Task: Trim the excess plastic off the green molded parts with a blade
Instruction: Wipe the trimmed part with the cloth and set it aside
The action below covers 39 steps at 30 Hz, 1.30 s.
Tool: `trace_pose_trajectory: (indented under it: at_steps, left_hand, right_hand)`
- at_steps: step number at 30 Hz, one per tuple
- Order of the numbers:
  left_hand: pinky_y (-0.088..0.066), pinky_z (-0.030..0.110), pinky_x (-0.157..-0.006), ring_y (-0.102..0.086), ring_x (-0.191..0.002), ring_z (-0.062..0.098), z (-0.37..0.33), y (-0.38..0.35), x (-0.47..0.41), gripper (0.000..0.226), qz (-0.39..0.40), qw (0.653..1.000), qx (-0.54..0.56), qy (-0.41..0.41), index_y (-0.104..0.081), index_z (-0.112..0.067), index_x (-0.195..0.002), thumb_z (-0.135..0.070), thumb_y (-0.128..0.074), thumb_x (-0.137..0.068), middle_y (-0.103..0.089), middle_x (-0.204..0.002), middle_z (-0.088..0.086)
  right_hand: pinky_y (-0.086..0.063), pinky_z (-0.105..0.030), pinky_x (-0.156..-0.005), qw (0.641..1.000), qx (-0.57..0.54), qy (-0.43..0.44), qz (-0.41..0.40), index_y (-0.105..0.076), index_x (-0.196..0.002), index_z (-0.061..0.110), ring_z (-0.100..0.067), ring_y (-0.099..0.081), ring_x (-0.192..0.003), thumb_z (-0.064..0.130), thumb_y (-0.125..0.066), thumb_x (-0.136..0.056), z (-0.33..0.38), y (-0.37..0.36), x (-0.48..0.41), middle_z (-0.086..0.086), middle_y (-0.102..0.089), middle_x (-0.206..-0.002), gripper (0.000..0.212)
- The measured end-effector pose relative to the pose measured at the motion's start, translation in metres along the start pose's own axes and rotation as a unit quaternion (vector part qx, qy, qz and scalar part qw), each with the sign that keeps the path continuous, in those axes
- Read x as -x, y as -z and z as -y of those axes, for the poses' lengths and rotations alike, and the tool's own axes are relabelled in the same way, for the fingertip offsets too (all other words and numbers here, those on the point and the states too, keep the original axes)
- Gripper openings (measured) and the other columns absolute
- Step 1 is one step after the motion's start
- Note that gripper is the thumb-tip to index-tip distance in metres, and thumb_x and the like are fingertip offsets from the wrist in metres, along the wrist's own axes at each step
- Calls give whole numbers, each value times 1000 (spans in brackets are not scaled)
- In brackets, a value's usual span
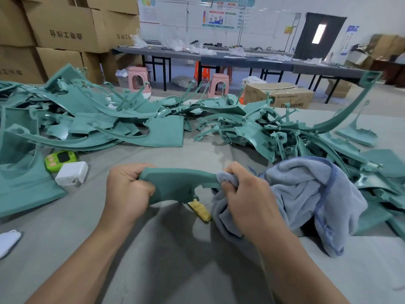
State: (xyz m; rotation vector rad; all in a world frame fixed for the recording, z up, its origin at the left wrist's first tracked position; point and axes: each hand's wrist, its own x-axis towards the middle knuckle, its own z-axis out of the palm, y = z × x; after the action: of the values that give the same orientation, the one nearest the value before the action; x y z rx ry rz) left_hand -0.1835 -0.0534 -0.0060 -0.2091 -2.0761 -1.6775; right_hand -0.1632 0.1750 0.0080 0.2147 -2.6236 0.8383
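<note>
Fingers of left hand (128, 189) curled round green part (175, 183); right hand (243, 194) bunches grey cloth (306, 189) against it.

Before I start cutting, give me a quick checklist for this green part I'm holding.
1. Left hand grip on the green part: ok, fingers curled round its left end.
2. Right hand grip: ok, pinching the other end through the cloth.
3. Blade in hand: not ok, none visible in either hand.
4. Yellow thing on the table under the part, a blade: cannot tell.
5. Part held apart from the pile of green parts: ok.
</note>
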Motion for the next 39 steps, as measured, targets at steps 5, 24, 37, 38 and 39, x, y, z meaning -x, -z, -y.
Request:
trace_pose_trajectory:
  at_steps: [5, 24, 37, 38, 39]
  left_hand:
    - [-34, 24, -50, -48, -55, 16, 6, 1, -3, 35, -23, 999, 5, 48, -71, -7, -67, -3, -44, -45, -56, -57, 4]
    - [-38, 29, -56, -48, -57, 13, 12, -4, -5, 44, -135, 987, -27, 87, -74, -24, -72, -5, -44, -47, -59, -58, -5]
    - [-56, 40, -66, -68, -72, 22, 6, 6, -5, 32, -204, 966, -118, 107, -70, -48, -83, -32, -54, -61, -71, -71, -17]
    - [-56, 38, -66, -68, -71, 19, 5, 4, -6, 32, -208, 965, -100, 121, -72, -47, -86, -36, -56, -61, -71, -71, -19]
    - [-55, 35, -64, -68, -68, 14, 5, 2, -7, 30, -209, 966, -62, 137, -73, -46, -86, -36, -59, -62, -71, -70, -20]
  right_hand:
    - [-48, -43, -57, 999, 3, -24, 42, -49, -84, 28, -17, -56, -62, 29, -56, -101, -15, 22, -5, 3, -58, -63, 18]
    - [-52, -39, -70, 885, -404, -195, -125, -67, -79, 15, -22, -62, -70, 8, -62, -95, -44, 63, -16, -10, -66, -75, 19]
    - [-60, -30, -77, 580, -794, -160, -86, -70, -78, 23, -11, -71, -79, 21, -53, -96, -34, 76, -6, 8, -68, -80, 25]
    - [-60, -31, -78, 579, -794, -160, -92, -73, -76, 22, -11, -72, -79, 21, -50, -99, -33, 76, -6, 8, -70, -80, 33]
    - [-60, -33, -83, 585, -787, -169, -102, -74, -78, 21, -13, -73, -83, 22, -50, -100, -33, 76, -6, 6, -72, -84, 33]
